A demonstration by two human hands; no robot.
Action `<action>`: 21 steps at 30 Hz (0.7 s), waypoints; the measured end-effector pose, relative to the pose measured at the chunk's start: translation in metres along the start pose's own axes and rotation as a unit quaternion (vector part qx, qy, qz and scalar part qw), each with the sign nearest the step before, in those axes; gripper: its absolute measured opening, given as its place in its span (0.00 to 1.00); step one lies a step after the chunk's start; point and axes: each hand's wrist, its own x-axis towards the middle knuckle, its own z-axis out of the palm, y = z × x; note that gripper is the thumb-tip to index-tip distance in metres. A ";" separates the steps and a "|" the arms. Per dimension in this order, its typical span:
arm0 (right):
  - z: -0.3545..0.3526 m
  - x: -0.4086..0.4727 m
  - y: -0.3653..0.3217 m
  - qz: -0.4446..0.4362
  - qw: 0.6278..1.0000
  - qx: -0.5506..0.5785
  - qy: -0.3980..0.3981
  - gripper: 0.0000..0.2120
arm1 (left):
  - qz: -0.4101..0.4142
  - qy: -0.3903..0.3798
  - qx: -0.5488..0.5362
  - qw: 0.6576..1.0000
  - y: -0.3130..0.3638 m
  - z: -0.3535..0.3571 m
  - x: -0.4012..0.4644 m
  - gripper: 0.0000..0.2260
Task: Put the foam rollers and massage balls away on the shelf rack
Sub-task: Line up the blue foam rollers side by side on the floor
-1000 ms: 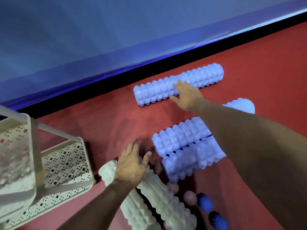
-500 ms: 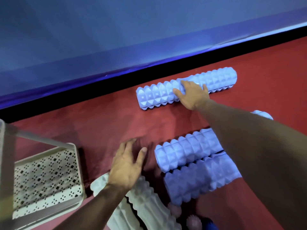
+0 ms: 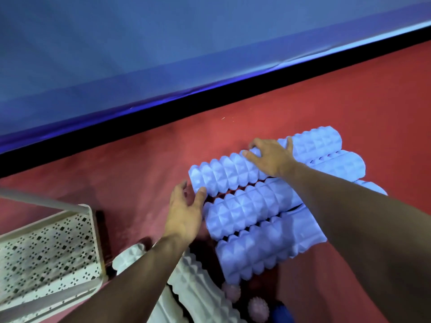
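Rollers all sitting on the red floor (image 3: 140, 169) for now, so nothing's made it onto the shelf rack (image 3: 46, 248) yet as far as I can see; its perforated tray, off to the left of the left hand, is looking bare in the part that shows. Only one view here, the head cam. Right hand (image 3: 270, 157) is curling over the top of the far blue roller (image 3: 224, 173), gripping it mid-length. Left hand (image 3: 184, 215) is hanging loose with fingers spread, thumb just touching that roller's near end. Two more blue rollers (image 3: 263, 227) are lying under the right forearm, white rollers (image 3: 198, 285) under the left arm, pink massage balls (image 3: 256, 308) beside them. Basically everything's left to do.
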 end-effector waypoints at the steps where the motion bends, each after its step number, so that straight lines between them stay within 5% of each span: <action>1: 0.002 -0.004 0.002 -0.003 1.000 0.000 0.000 0.22 | -0.013 -0.011 -0.039 0.999 0.004 0.007 0.003 0.18; 11: 0.005 -0.020 0.004 -0.023 0.998 -0.037 -0.039 0.27 | -0.010 -0.037 -0.061 0.997 -0.009 0.027 0.005 0.23; 16: 0.000 -0.041 -0.010 -0.014 0.999 -0.036 -0.023 0.28 | 0.006 -0.030 0.085 0.996 0.003 0.001 -0.015 0.27; 21: -0.014 -0.097 -0.045 -0.017 1.000 -0.002 -0.019 0.27 | 0.120 -0.053 0.259 0.957 0.027 -0.038 -0.066 0.30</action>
